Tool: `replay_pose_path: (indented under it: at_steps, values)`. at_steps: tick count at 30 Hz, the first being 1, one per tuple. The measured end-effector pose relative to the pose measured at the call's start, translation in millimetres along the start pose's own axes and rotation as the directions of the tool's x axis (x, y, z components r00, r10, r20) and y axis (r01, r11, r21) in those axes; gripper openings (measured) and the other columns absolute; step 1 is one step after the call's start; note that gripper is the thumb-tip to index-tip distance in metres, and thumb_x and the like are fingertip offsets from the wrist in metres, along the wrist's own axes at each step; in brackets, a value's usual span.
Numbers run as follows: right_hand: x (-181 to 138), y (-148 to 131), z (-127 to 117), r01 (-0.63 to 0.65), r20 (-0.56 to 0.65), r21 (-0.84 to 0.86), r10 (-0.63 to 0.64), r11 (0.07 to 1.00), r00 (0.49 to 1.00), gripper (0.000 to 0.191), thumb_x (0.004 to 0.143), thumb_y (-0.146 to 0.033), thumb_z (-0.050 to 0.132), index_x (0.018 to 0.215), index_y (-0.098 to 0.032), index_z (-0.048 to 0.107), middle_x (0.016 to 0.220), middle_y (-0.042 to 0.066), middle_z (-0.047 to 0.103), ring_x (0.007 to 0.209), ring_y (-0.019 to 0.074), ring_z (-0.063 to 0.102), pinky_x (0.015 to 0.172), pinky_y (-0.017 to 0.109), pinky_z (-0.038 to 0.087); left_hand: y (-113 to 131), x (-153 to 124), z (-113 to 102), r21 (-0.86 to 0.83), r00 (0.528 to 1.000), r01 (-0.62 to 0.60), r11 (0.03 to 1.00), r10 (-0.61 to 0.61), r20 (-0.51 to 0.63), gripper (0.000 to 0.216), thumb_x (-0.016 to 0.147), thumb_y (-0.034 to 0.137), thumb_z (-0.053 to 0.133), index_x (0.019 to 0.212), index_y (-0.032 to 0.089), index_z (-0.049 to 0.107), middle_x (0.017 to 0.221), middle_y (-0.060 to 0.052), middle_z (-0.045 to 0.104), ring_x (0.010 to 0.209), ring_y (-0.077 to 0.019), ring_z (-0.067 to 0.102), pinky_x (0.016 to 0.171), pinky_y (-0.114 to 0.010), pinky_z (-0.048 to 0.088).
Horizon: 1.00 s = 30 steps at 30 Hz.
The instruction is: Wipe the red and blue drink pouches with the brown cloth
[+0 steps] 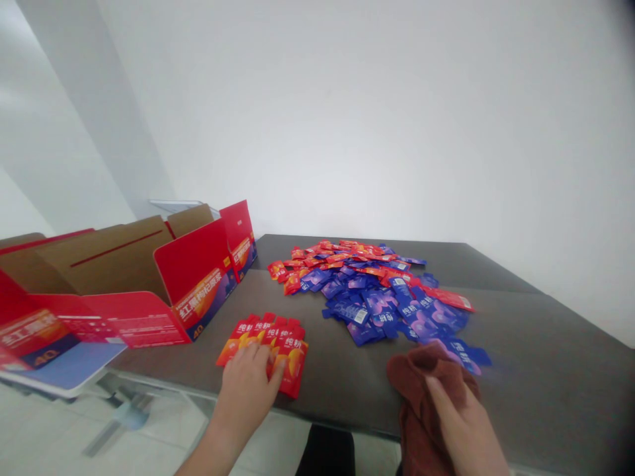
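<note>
My left hand (253, 373) rests on a fanned row of several red and orange sachets (292, 360) near the table's front edge. Its thumb is spread away from the fingers, which lie over the packets; it is open. In my right hand (466, 423) a bunched brown cloth (421, 383) is gripped, its lower part hanging past the table edge. The cloth covers part of a purple-blue sachet (466, 354) at the near right end of the big pile. The fingers behind the cloth are hidden.
A heap of blue sachets (384, 307) and red sachets (342, 250) spreads over the dark table (342, 383). On the left stand open red cardboard boxes (143, 320), partly on a light blue surface (84, 363). A white wall (367, 132) rises behind.
</note>
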State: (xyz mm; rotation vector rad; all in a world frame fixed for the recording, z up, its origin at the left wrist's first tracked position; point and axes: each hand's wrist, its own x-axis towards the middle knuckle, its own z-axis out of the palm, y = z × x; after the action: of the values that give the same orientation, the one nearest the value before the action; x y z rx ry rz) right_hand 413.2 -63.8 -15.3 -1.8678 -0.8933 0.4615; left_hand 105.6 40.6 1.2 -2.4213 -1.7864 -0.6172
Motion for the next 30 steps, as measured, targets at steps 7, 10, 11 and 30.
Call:
replay_pose_path:
  at_steps: [7,10,11,30]
  values:
    - [1.9,5.1,-0.8,0.024,-0.054,-0.003,-0.024,1.000,0.998,0.057,0.068,-0.061,0.055,0.104,-0.019,0.069,0.107,0.010,0.071,0.109,0.0339,0.060,0.092,0.040,0.046,2.5,-4.8,33.2,-0.056,0.966,-0.226,0.973,0.231,0.120,0.044,0.090,0.032,0.047,0.134,0.033,0.049,0.141,-0.004,0.050,0.130,-0.0323,0.040,0.106,-0.059,0.029]
    - [4.2,2.3,-1.8,-0.001,-0.036,-0.011,0.001,1.000,0.999,0.058,0.068,-0.062,0.054,0.104,-0.019,0.068,0.109,0.011,0.070,0.112,0.0347,0.058,0.094,0.042,0.045,5.6,4.8,43.8,-0.096,0.961,-0.213,0.972,0.226,0.157,0.042,0.093,0.033,0.043,0.134,0.035,0.049,0.143,-0.004,0.049,0.132,-0.0338,0.038,0.104,-0.062,0.029]
    - [5.2,1.6,-2.9,-0.006,-0.032,-0.011,0.005,1.000,0.999,0.057,0.068,-0.062,0.054,0.103,-0.020,0.068,0.109,0.011,0.070,0.112,0.0345,0.058,0.094,0.042,0.045,7.2,7.4,45.2,-0.097,0.962,-0.208,0.973,0.222,0.159,0.041,0.093,0.033,0.044,0.134,0.035,0.049,0.143,-0.004,0.049,0.132,-0.0347,0.038,0.104,-0.063,0.029]
    - [26.2,36.0,16.3,0.104,-0.008,-0.063,-0.105,0.993,0.994,0.051,0.072,-0.061,0.054,0.101,-0.021,0.068,0.109,0.010,0.070,0.108,0.0308,0.061,0.090,0.039,0.048,-12.3,203.7,81.4,-0.109,0.984,0.120,0.987,-0.103,0.142,0.040,0.090,0.036,0.058,0.125,0.017,0.052,0.130,-0.010,0.053,0.113,-0.0264,0.055,0.094,-0.050,0.046]
